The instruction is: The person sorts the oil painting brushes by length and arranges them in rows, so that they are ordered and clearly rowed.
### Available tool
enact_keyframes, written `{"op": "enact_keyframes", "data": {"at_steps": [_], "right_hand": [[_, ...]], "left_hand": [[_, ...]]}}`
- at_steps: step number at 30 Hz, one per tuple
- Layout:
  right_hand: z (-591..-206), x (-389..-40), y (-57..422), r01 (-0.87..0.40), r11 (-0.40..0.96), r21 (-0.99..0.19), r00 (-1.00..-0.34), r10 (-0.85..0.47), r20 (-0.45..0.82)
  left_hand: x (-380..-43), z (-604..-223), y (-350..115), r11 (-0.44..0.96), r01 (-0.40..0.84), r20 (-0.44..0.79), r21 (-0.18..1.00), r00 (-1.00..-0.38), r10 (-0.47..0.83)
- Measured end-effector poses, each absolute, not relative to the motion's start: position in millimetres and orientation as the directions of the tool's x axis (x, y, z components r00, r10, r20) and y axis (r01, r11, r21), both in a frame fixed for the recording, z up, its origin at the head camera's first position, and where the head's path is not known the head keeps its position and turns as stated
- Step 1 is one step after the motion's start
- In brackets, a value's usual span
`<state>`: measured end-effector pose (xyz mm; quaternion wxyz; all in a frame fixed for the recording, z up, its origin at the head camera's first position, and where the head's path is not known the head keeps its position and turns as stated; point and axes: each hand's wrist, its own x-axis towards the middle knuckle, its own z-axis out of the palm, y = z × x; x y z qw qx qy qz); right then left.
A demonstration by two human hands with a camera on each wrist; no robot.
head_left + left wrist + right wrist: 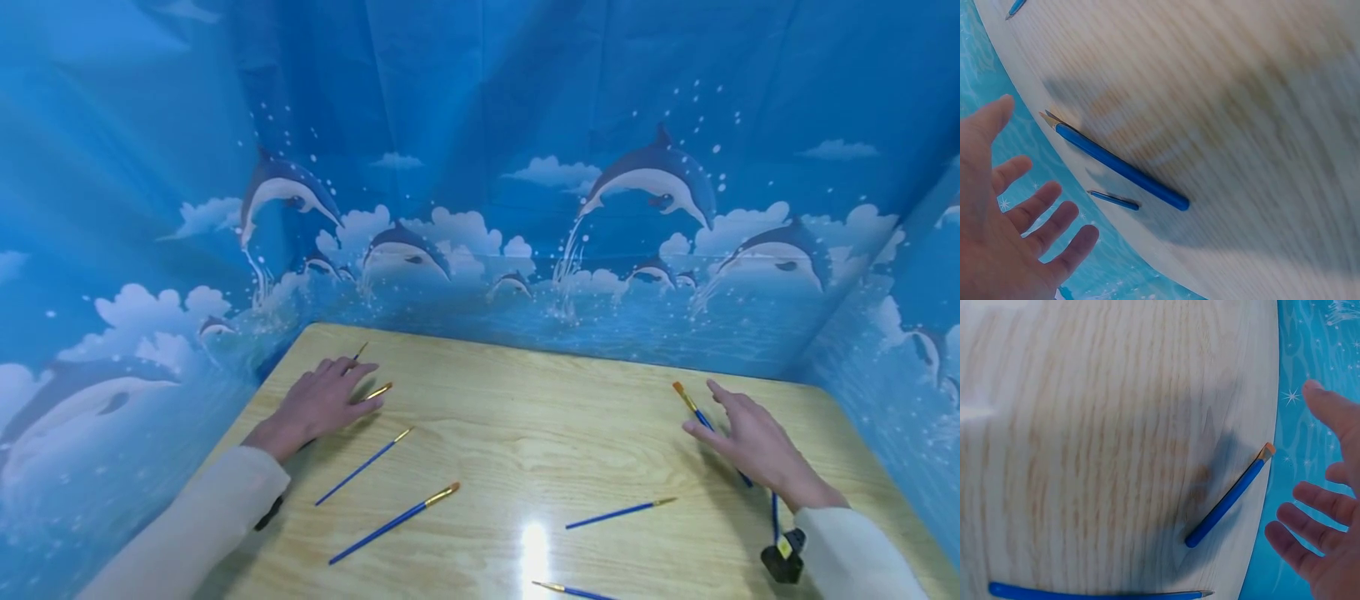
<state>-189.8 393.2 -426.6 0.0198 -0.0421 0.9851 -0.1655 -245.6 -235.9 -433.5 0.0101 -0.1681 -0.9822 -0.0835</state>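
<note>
My left hand [322, 404] hovers over the left side of the table with its fingers spread. Beneath it lie a flat paintbrush [380, 392], its handle hidden by the hand, and a thin paintbrush [361, 352]. In the left wrist view, a blue-handled paintbrush [1122, 165] and a smaller one [1113, 200] lie apart from the fingers. At the right, my right hand [757, 442] is held above a flat paintbrush [701, 417] with orange bristles, partly covered by the hand. The right wrist view shows this brush [1229, 503] on the wood, clear of the fingertips. Both hands hold nothing.
More blue paintbrushes lie spread on the wooden table [510, 417]: a thin one [363, 467], a larger one [393, 523], one [622, 514] right of centre and one [577, 592] at the front edge. A small black block [783, 562] shows by the right sleeve. Dolphin-print sheeting [480, 208] surrounds the table.
</note>
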Motion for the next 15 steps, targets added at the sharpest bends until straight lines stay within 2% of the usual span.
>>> {"op": "enact_keyframes", "data": {"at_steps": [15], "right_hand": [[-435, -196, 404, -0.065, 0.949, -0.308, -0.997, -0.075, -0.021]], "left_hand": [[-236, -432, -248, 0.935, 0.316, -0.004, 0.160, -0.947, 0.320]]}}
